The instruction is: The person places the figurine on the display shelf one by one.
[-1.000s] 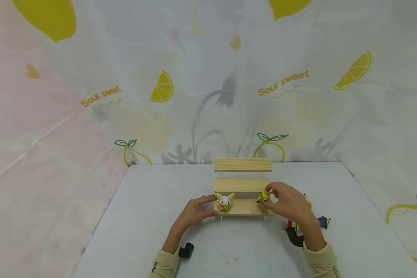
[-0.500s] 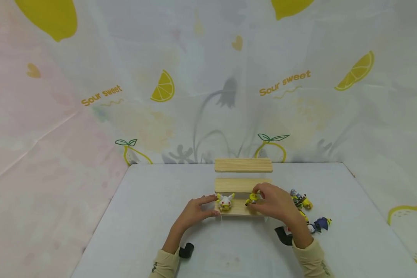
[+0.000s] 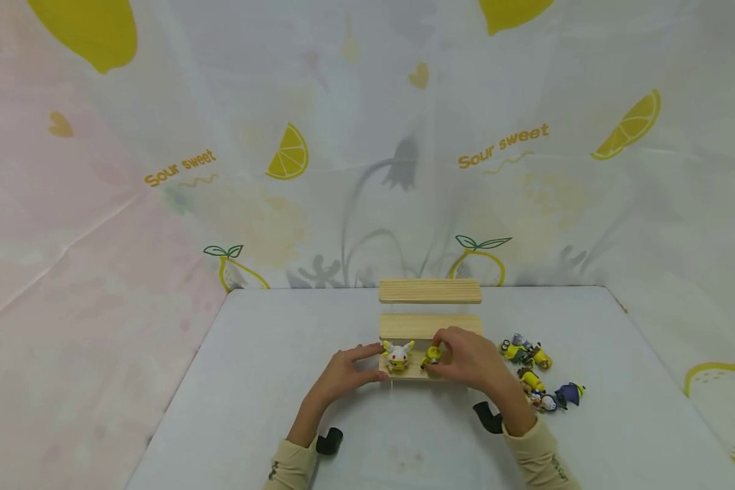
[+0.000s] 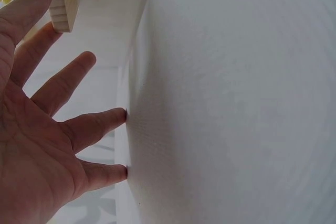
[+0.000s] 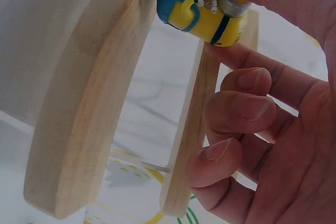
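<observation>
The right wrist view shows the right hand (image 3: 471, 359) with thumb and index finger closed in a pinch around a yellow-and-blue figurine (image 5: 203, 15). Its other three fingers bend toward the palm and hold nothing. The figurine is tilted, its black feet near the lowest board (image 3: 416, 371) of a wooden stand; whether they touch the wood, I cannot tell. In the head view, this figurine is above that board, just to the right of a white figurine (image 3: 398, 356), which sits at the board's left end. The right forearm comes in diagonally from the lower right.

The left hand (image 3: 343, 374) is spread wide, with straight fingers and no figurine in it. Thumb and index finger touch the left end of the lowest board, the middle finger stands free in the air, and the last two fingertips seem to touch the table (image 3: 269, 347).

Behind are the middle board (image 3: 430, 326) and the top board (image 3: 430, 291). Beyond the right hand, more small figurines (image 3: 531, 381) lie in a loose group.
</observation>
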`<action>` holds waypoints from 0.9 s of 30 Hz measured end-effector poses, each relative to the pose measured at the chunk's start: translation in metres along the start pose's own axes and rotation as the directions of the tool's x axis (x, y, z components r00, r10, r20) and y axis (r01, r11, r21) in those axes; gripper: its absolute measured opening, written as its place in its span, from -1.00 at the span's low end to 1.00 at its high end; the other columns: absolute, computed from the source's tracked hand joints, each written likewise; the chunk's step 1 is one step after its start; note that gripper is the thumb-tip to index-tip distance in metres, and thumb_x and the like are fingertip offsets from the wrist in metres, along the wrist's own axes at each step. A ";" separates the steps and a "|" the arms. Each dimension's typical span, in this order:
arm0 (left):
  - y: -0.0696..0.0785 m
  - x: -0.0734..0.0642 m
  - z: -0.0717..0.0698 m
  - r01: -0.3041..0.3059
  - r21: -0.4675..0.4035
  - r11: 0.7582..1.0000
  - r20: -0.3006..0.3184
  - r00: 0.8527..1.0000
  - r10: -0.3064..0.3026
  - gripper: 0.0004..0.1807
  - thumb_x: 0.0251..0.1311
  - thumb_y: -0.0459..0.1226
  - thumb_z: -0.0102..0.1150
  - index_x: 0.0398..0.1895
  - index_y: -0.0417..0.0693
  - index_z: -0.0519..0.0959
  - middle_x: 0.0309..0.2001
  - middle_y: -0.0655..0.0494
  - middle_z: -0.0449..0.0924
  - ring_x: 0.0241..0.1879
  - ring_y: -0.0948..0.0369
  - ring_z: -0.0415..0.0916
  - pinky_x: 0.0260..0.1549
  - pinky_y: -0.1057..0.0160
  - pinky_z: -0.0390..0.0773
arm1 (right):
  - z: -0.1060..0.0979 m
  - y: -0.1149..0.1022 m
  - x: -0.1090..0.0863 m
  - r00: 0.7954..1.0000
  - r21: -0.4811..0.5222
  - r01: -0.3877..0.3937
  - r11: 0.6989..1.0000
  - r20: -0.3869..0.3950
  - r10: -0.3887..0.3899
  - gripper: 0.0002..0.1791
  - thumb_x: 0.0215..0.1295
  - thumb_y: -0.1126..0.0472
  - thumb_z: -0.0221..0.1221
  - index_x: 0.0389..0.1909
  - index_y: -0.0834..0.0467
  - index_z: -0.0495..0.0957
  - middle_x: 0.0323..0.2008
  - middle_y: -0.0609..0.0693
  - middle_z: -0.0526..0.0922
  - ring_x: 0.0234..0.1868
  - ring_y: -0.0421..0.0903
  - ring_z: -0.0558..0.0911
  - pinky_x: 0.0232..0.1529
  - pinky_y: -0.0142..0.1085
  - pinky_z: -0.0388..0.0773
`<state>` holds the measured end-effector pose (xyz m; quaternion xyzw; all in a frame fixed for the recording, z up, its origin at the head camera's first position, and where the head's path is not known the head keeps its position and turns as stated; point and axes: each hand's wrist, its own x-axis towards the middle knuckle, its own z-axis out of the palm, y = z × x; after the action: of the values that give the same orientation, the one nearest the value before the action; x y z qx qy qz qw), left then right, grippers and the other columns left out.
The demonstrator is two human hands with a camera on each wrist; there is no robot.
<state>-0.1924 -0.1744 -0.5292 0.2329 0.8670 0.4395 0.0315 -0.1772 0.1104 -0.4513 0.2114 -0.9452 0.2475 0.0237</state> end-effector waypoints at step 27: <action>0.000 -0.001 0.000 -0.002 -0.006 1.000 -0.002 1.000 0.002 -0.39 0.07 0.04 0.43 0.20 0.06 0.61 0.22 0.06 0.54 0.32 -0.04 0.34 0.31 -0.13 0.22 | -0.005 0.007 -0.011 1.000 -0.001 -0.025 1.000 0.016 0.025 -0.50 0.00 -0.07 0.49 -0.05 0.01 0.62 -0.50 -0.19 0.40 -0.50 -0.22 0.33 -0.54 -0.32 0.25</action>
<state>-0.1915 -0.1749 -0.5299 0.2332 0.8655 0.4422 0.0311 -0.1706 0.1225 -0.4517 0.2016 -0.9481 0.2457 0.0130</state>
